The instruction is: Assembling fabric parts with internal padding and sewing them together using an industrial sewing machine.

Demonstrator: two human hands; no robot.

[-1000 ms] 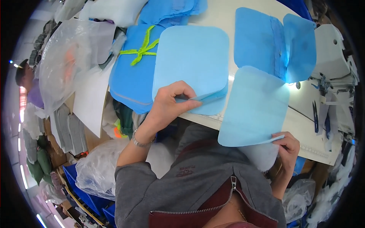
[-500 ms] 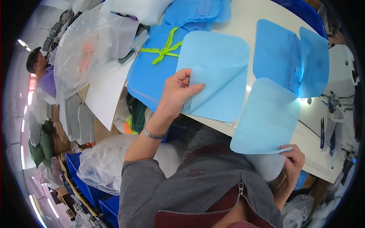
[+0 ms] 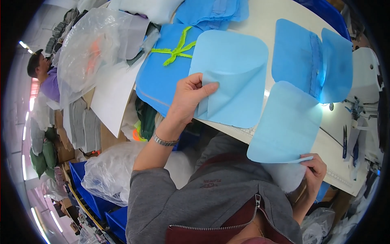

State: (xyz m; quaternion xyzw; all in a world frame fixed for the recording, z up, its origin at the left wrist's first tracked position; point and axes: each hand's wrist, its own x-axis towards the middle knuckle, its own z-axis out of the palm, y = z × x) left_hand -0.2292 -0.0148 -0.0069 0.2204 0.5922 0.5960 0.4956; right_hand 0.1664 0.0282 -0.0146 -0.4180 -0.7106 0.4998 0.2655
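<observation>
My left hand (image 3: 194, 96) pinches the left edge of a light blue rounded fabric panel (image 3: 243, 53), lifting its near corner so a diagonal fold crosses it. Closed on the lower right corner of another light blue panel (image 3: 286, 118) is my right hand (image 3: 313, 168); that panel hangs partly over the table's near edge, with a white fluffy piece (image 3: 284, 177) beneath it. Beyond it, a darker blue panel (image 3: 294, 49) with a seam strip joins a further blue panel (image 3: 338, 65) at the lit sewing machine.
The white table (image 3: 256, 16) carries a blue stack (image 3: 158, 79) tied with a green strip, and more blue pieces (image 3: 211, 12) at the back. Scissors (image 3: 345, 142) lie at the right near the sewing machine (image 3: 363, 73). Clear plastic bags (image 3: 109, 175) and blue bins (image 3: 87, 193) stand at left.
My left hand has raised the panel's near corner a little more, deepening its fold. The right hand keeps its hold on the other panel, nearly unmoved.
</observation>
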